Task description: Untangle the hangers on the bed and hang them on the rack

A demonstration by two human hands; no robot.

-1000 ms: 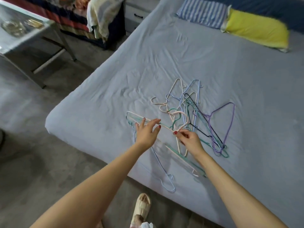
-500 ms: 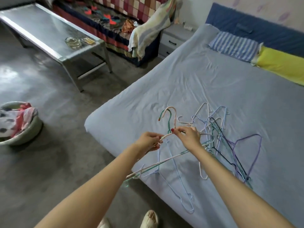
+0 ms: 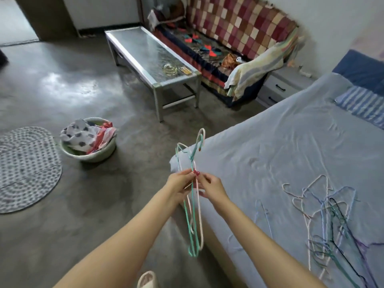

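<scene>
Two wire hangers — a green hanger (image 3: 192,231) and a pale pink hanger (image 3: 200,225) — are held together off the corner of the bed (image 3: 280,146), clear of the sheet and over the concrete floor (image 3: 83,215). They stand close to upright, long axis running top to bottom in the view: both hooks point up and away from the person, near the bed's corner, while the wide bottom ends hang down toward the person's feet. The two frames overlap and touch along most of their length.

The left hand (image 3: 178,185) holds the pair about midway up, its fingers (image 3: 188,173) curled round the wires. The right hand (image 3: 212,187) meets it from the other side, thumb and fingertips pinching the same wires just beside the left hand's grip; the two hands nearly touch.

The remaining hangers (image 3: 330,221) lie in a tangled heap on the bed, well apart to the right — white, blue, green, black and purple wires crossing one another flat on the sheet.

On the floor to the left sit a basin of laundry (image 3: 89,140) and an oval rug (image 3: 25,167). Beyond stands a glass-topped table (image 3: 145,53), and behind it a sofa with a checked cover (image 3: 234,26).
</scene>
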